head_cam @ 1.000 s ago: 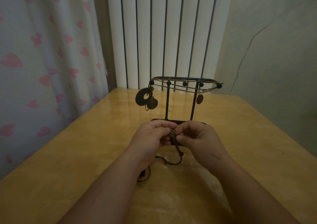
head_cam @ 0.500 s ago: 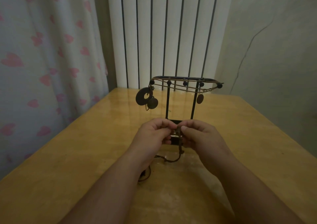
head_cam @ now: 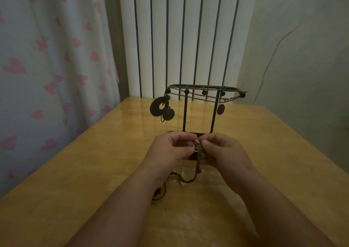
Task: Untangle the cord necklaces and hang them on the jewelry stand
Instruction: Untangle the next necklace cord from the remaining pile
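A black metal jewelry stand (head_cam: pixel 185 114) stands upright on the glossy yellow wooden bench (head_cam: pixel 94 161). Its top bar runs left to right, and its flat base is partly hidden behind the hands. The bar carries tan cord necklaces (head_cam: pixel 198 95) draped along it in shallow curves. A dark ring-shaped pendant (head_cam: pixel 157 106) and a round bronze disc pendant (head_cam: pixel 168 113) hang touching each other at the bar's left end. A small brown oval pendant (head_cam: pixel 220 109) hangs near the right upright.

Just in front of the stand's base, the left hand (head_cam: pixel 170 148) and the right hand (head_cam: pixel 224 152) meet above the bench. The fingers (head_cam: pixel 186 136) of each are curled and pinched together on the top of a dark brown cord necklace (head_cam: pixel 197 163). What sits at the pinch is too small and dim to make out.

From there the cord hangs almost straight down past a small knot or bead. It then bends left along the bench towards the left wrist. A dark loop of it (head_cam: pixel 159 192) shows beside that wrist.

A white curtain with pink hearts (head_cam: pixel 47 67) hangs to the left. A white ribbed radiator (head_cam: pixel 188 38) stands behind the bench.
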Demonstrator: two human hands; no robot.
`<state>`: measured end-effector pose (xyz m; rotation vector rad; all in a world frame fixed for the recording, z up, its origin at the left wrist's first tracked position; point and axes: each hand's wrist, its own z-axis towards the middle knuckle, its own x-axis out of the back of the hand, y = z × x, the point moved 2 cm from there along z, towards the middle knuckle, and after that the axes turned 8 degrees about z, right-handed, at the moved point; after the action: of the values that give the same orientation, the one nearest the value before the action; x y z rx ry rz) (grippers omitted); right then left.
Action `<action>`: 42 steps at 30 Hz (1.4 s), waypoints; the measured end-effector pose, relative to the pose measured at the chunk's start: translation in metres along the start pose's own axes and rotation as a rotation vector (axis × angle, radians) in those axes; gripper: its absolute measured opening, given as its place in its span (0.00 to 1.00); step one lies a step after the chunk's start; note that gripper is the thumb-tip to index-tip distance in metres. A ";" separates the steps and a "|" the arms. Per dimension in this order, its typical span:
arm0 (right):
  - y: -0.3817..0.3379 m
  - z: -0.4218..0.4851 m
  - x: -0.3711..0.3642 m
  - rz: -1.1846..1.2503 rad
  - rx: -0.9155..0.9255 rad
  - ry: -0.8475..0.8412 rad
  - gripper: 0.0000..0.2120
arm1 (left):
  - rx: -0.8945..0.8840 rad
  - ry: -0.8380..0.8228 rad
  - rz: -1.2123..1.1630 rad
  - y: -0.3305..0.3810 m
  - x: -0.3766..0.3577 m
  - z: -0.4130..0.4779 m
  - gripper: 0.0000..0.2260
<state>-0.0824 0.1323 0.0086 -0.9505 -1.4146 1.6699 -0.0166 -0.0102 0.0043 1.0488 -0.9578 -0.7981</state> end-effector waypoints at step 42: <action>-0.002 -0.005 -0.005 -0.239 -0.092 -0.142 0.10 | -0.011 0.084 -0.105 0.005 0.003 0.000 0.11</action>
<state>-0.0750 0.1301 0.0106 -0.6917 -1.6421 1.5293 -0.0152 -0.0110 0.0097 1.1217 -0.8315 -0.8382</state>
